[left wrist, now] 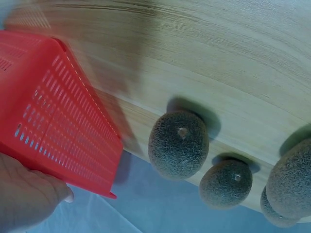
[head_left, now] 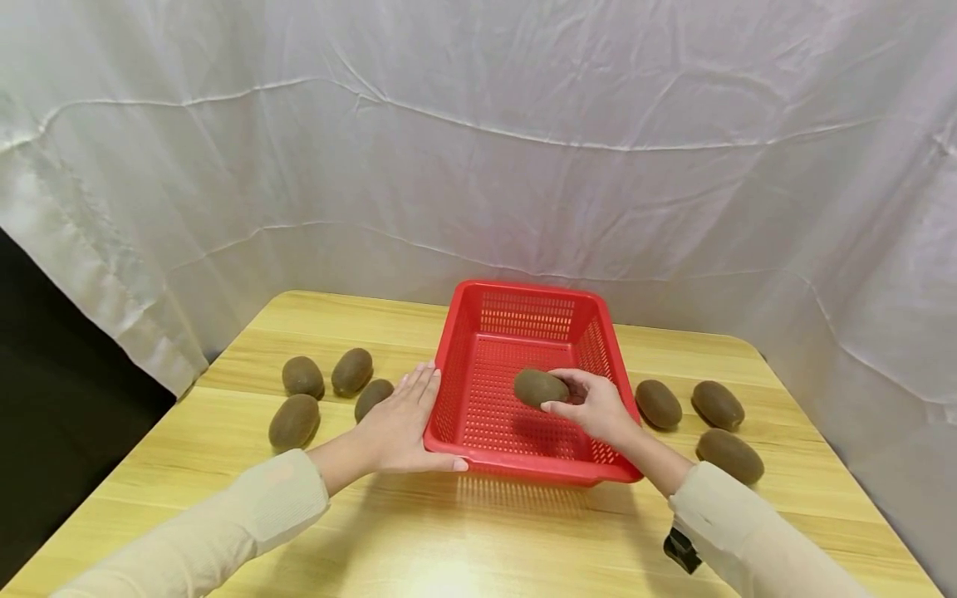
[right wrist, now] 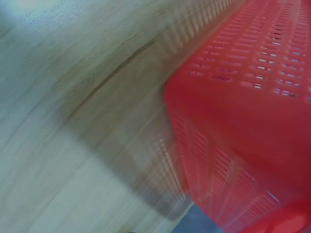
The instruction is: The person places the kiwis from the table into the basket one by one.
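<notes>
A red plastic basket with slotted walls stands on the table. My left hand rests on its left rim with fingers straight and the thumb along the near corner. In the left wrist view that hand lies against the basket's rim. Over the inside of the basket, my right hand holds a brown fuzzy kiwifruit between thumb and fingers. The right wrist view shows the basket's outer corner; the right hand and its kiwifruit are out of sight there.
Left of the basket lie several kiwifruits, one partly behind my left hand. To the right are three more kiwifruits. Wooden tabletop runs beneath everything, with a white curtain behind. A black device sits at my right sleeve.
</notes>
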`<state>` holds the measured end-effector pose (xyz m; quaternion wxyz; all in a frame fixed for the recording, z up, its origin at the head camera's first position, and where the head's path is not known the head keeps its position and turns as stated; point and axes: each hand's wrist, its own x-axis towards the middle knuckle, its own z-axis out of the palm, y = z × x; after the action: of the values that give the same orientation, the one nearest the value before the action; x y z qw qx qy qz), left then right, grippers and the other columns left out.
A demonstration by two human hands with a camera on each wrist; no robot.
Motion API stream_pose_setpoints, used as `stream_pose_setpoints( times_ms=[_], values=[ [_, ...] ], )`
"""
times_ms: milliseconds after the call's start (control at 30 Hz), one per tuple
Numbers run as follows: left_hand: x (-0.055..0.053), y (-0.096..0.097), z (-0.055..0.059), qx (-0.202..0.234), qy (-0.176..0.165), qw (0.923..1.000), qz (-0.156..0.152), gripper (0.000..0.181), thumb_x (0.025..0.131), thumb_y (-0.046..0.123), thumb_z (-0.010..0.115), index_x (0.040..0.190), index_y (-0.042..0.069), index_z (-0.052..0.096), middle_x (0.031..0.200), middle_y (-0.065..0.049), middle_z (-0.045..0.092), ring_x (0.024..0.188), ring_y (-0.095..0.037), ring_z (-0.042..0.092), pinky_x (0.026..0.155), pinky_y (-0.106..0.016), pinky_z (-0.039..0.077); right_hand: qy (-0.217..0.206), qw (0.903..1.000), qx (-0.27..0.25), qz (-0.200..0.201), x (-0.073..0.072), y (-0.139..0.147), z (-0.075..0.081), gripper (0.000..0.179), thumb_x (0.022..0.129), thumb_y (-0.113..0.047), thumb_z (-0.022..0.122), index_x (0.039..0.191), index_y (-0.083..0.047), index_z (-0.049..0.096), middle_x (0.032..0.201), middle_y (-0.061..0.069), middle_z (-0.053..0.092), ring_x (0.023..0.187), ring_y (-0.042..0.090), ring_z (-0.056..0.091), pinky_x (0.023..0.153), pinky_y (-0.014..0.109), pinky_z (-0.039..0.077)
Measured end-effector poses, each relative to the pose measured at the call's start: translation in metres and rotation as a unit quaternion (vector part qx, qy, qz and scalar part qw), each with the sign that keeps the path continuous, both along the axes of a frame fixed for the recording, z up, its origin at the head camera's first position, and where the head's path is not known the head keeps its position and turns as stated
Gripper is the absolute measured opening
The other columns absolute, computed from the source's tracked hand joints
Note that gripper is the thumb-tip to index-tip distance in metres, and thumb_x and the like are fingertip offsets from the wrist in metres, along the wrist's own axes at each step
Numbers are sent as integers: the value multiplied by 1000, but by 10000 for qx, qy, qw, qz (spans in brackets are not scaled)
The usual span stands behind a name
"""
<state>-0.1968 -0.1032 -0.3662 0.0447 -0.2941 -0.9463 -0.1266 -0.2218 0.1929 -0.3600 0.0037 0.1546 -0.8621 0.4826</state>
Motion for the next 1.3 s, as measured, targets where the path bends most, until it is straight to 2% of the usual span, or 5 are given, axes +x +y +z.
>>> stream_pose_setpoints(
  times_ms=[200, 367, 633, 900, 1300],
  values=[
    [0, 0, 0, 0, -38, 10000, 5, 118, 69, 75, 55, 143, -9, 20, 150, -26, 22, 141, -37, 18, 115, -47, 23, -24, 9995, 236, 222, -3, -6, -3, 44, 79, -8, 72, 119, 5, 57, 109, 22, 65, 96, 26, 64, 73, 21, 53],
    [0, 0, 0, -10, -76, 10000, 9, 118, 69, 75, 55, 144, -9, 20, 150, -25, 22, 141, -37, 18, 114, -47, 24, -32, 9971, 484, 593, -6, -10, -6, 42, 78, -7, 73, 116, 5, 59, 104, 20, 67, 92, 22, 64, 72, 21, 53],
    [1, -1, 2, 10, -98, 9999, 68, 118, 69, 74, 57, 144, -8, 19, 151, -24, 22, 141, -37, 19, 114, -47, 24, 80, 9862, 1083, 1251, -14, -16, -12, 41, 78, -10, 73, 114, 5, 61, 105, 18, 67, 90, 18, 62, 73, 23, 51],
    [0, -1, 1, -14, -152, 9998, 90, 118, 69, 76, 54, 145, -6, 18, 152, -22, 20, 142, -35, 17, 114, -46, 24, 28, 9766, 1606, 1430, -16, -17, -16, 42, 77, -13, 74, 114, 3, 61, 108, 16, 67, 89, 17, 61, 73, 25, 49],
    [0, 0, 0, 7, -162, 9998, 81, 118, 69, 78, 53, 145, -6, 18, 152, -22, 20, 143, -34, 16, 115, -45, 23, -8, 9655, 1984, 1687, -14, -14, -17, 42, 78, -13, 73, 115, 2, 60, 110, 15, 66, 89, 15, 59, 76, 27, 48]
  ],
)
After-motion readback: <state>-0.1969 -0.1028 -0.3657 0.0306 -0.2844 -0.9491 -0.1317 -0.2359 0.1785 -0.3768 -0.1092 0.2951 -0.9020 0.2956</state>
